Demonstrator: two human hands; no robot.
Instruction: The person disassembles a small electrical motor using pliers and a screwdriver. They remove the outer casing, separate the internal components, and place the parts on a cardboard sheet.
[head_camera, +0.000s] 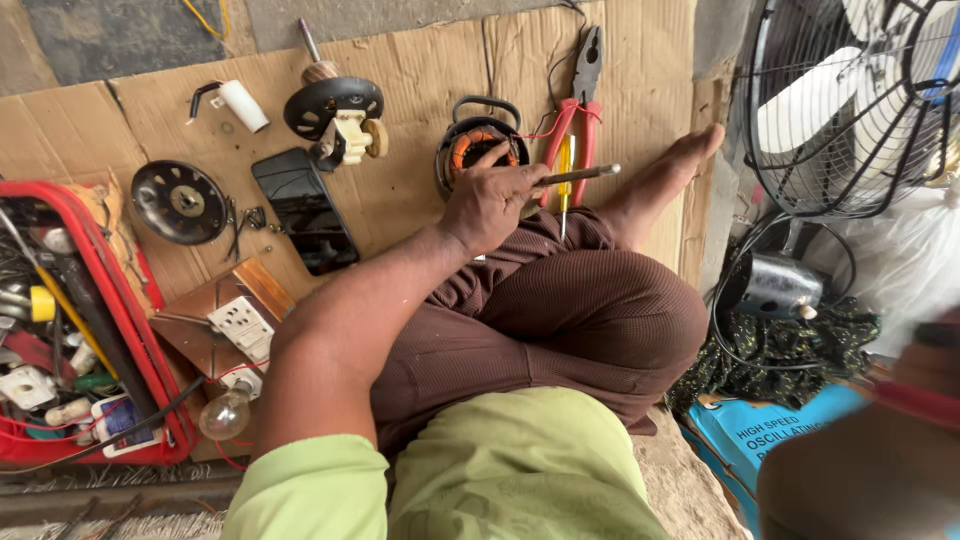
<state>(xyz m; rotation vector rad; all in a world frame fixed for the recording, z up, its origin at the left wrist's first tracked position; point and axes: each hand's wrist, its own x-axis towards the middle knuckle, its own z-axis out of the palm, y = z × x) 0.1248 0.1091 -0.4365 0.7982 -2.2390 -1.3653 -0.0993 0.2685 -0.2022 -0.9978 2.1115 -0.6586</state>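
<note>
Brown fingers of our left hand (487, 205) close around the dark handle of a screwdriver (577, 175), whose shaft juts to the right; the grip hides most of the handle, and we cannot tell what kind of tip it has. The index finger stretches forward and touches the motor stator (477, 143), a black ring with orange copper windings that lies on the cardboard sheet (420, 70) just beyond the knuckles, partly covered by the hand. Our left arm reaches out from a light green sleeve (310, 490), across the folded knee in brown trousers (590, 310). Our right hand (925, 375) shows only as a blurred shape at the right edge, wearing a red band; we cannot tell whether its fingers are open or closed. Just right of the stator lie red-handled pliers (580, 100) and a yellow tester screwdriver (565, 165), beside our bare foot (670, 175). Left of the stator rest a rotor with a black cap (335, 110), a dark phone (305, 210), a black round cover (180, 200) and a white tube (243, 105). Nearer us sit a socket board (235, 320) with a bulb (225, 415) and a red toolbox (90, 330), cut off at the left. A cage fan (860, 100) stands at the right, above a metal motor housing (780, 285).
</note>
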